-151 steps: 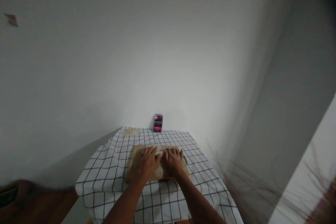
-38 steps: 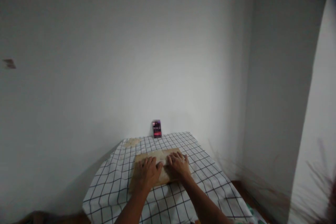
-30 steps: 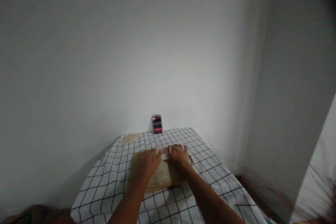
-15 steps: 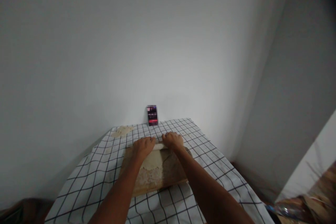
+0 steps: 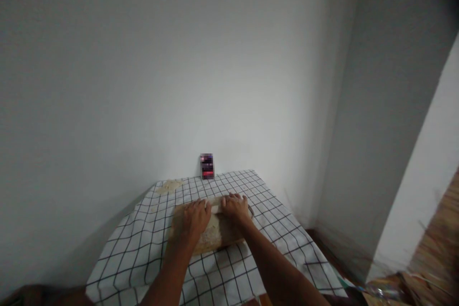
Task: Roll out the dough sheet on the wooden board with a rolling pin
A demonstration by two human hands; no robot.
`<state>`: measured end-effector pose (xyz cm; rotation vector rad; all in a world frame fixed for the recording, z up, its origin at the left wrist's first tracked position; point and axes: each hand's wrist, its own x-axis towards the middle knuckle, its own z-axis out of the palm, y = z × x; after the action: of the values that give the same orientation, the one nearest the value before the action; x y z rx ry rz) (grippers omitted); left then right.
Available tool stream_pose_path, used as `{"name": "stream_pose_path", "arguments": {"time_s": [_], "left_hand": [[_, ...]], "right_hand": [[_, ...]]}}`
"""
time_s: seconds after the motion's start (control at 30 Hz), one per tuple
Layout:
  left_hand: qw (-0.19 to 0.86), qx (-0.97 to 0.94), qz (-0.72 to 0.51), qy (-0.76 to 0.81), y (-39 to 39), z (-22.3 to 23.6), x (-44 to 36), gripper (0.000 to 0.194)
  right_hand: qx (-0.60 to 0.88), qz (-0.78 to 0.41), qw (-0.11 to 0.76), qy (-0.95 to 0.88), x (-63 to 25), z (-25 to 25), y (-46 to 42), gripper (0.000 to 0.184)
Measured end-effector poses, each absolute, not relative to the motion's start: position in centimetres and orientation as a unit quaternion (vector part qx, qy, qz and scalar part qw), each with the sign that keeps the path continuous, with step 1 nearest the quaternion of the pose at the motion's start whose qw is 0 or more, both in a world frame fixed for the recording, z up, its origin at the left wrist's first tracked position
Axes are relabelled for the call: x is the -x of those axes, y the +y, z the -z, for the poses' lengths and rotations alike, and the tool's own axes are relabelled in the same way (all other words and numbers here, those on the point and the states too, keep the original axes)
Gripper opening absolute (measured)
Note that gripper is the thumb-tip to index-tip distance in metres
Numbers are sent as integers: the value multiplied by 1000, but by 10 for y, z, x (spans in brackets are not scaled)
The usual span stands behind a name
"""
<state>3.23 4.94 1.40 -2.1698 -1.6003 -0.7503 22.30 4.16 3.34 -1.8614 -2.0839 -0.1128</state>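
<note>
A wooden board lies on a table covered with a white cloth with black checks. Flattened pale dough sits on the board. My left hand and my right hand lie side by side, palms down with fingers stretched forward, pressing on a pale rolling pin that lies across the far part of the dough. Only a short piece of the pin shows between my hands.
A small dark box with red print stands at the table's far edge against the white wall. A flat beige piece of dough lies at the far left corner. Wooden floor and clutter show at lower right.
Over the frames my hands pushed the rolling pin away across the dough towards the far end of the board, then drew slightly back. The head camera shifted.
</note>
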Motion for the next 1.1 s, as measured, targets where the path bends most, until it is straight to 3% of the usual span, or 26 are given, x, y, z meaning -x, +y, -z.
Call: {"name": "stream_pose_path", "arguments": {"time_s": [0.5, 1.1], "left_hand": [[93, 755, 223, -609, -37, -29, -39, 49], [122, 758, 201, -609, -91, -26, -38, 49]], "right_hand": [[666, -10, 220, -713, -229, -22, -23, 42], [667, -51, 255, -698, -230, -20, -74, 46]]}}
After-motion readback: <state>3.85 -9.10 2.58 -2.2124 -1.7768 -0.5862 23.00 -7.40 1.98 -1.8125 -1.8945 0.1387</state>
